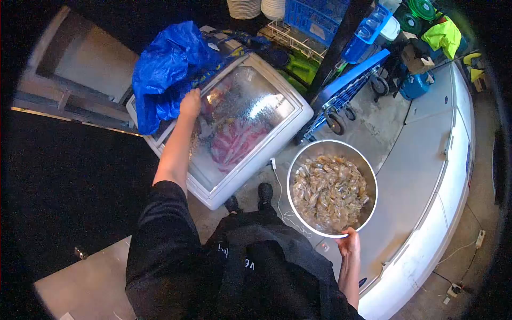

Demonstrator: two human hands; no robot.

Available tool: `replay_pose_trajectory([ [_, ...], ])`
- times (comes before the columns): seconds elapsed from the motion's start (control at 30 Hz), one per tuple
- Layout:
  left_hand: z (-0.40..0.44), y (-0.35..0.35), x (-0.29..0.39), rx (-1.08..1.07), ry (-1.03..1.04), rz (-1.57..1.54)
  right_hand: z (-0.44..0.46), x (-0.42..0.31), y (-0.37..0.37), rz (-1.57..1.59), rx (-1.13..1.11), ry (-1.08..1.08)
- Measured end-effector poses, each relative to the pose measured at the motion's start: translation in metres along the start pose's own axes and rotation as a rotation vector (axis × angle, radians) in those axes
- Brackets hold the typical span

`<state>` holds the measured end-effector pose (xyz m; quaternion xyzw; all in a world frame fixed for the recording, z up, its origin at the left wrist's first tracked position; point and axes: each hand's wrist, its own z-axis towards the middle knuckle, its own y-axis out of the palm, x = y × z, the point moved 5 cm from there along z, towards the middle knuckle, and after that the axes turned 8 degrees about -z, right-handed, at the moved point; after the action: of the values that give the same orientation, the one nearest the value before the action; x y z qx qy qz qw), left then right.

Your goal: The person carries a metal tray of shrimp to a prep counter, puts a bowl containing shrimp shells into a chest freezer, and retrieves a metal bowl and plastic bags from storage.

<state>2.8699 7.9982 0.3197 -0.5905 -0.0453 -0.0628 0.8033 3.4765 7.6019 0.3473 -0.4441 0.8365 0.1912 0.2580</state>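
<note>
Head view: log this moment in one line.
left hand: beside blue plastic sheet on glass-topped white freezer, contact unclear | right hand: gripping round silver metal bowl | contents: brown shrimp-like pieces

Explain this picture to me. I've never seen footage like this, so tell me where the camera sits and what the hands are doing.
There is no machine here, just a person with bare hands. The camera is worn on the head, looking forward and down. The right hand grips the rim of a round bowl filled with what look like shrimp. The left hand is at the edge of a glass-topped freezer, beside a crumpled blue bag lying on it; its exact grip is unclear. Pinkish things show through the glass.
</note>
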Motion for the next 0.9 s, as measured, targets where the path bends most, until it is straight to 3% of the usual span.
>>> replay_pose_trajectory([
  [0.23, -0.008, 0.024, 0.009, -0.105, 0.096, -0.068, -0.024, 0.011, -0.017, 0.037, 0.151, -0.034],
  [0.3, -0.007, 0.019, 0.006, -0.028, 0.002, -0.168, -0.011, 0.012, -0.021, 0.07, 0.132, -0.007],
  [0.37, 0.001, 0.037, 0.002, -0.091, 0.042, -0.139, -0.022, 0.002, -0.013, 0.116, 0.184, -0.017],
  [0.4, -0.002, 0.035, -0.001, -0.095, -0.03, -0.409, -0.009, 0.009, -0.028, 0.161, 0.13, -0.05],
  [0.43, -0.014, -0.003, 0.013, -0.286, -0.247, -0.447, 0.004, 0.01, -0.048, 0.202, 0.078, -0.087],
  [0.47, -0.009, -0.023, 0.031, -0.35, -0.049, -0.301, -0.008, 0.0, -0.04, 0.209, 0.191, -0.084],
  [0.5, -0.006, -0.053, 0.046, -0.238, 0.008, -0.257, -0.019, -0.015, -0.03, 0.326, 0.348, -0.103],
  [0.53, 0.008, -0.068, 0.043, -0.162, -0.036, -0.422, -0.001, -0.008, -0.062, 0.342, 0.212, -0.075],
  [0.57, 0.019, -0.093, 0.042, 0.096, 0.242, -0.092, 0.016, 0.0, -0.087, 0.343, 0.053, -0.056],
  [0.63, 0.016, -0.171, 0.054, 0.666, 0.324, 0.061, -0.013, -0.039, -0.08, 0.508, 0.184, -0.142],
  [0.67, -0.002, -0.179, 0.041, 0.669, 0.308, 0.089, -0.022, -0.063, -0.065, 0.585, 0.195, -0.167],
  [0.7, -0.014, -0.176, 0.003, 0.688, -0.139, 0.367, -0.038, -0.077, -0.067, 0.585, 0.242, -0.181],
  [0.8, -0.026, -0.134, -0.082, 0.143, -0.638, -0.031, -0.056, -0.062, -0.128, 0.558, 0.297, -0.308],
  [0.83, -0.038, -0.091, -0.129, 0.422, -0.614, 0.386, -0.058, -0.053, -0.155, 0.554, 0.303, -0.343],
  [0.87, -0.038, -0.102, -0.125, 0.27, -0.577, 0.199, -0.057, -0.047, -0.181, 0.559, 0.31, -0.367],
  [0.9, -0.033, -0.101, -0.1, 0.136, -0.519, -0.294, -0.059, -0.042, -0.21, 0.568, 0.339, -0.404],
])
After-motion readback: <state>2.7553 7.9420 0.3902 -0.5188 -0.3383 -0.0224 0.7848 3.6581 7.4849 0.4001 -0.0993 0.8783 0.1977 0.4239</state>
